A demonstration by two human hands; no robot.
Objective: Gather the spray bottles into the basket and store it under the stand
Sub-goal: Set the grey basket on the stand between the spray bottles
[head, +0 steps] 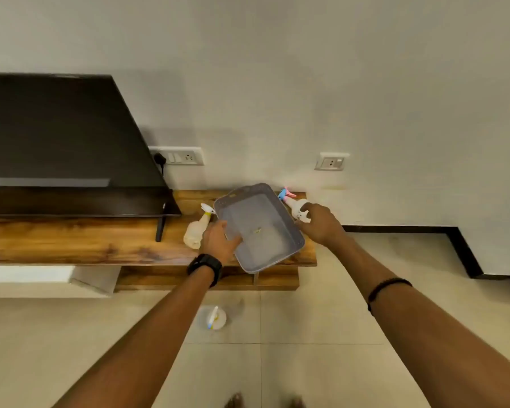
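Observation:
A grey plastic basket (pixel 289 229) lies on the right end of the wooden stand (pixel 86 241), with nothing visible inside it. My left hand (pixel 218 241) grips its near-left rim, thumb inside. A pale spray bottle with a white and yellow nozzle (pixel 195 231) lies on its side just left of that hand. My right hand (pixel 321 223) wraps around a white spray bottle with a blue and pink nozzle (pixel 295 206) at the basket's right side. A third spray bottle (pixel 214 318) stands on the floor in front of the stand.
A black television (pixel 65 148) stands on the left part of the stand, its leg (pixel 160 226) close to the lying bottle. Open shelf compartments (pixel 274 276) show under the top. Wall sockets (pixel 180 156) sit behind. My feet (pixel 262 401) are on the tiled floor.

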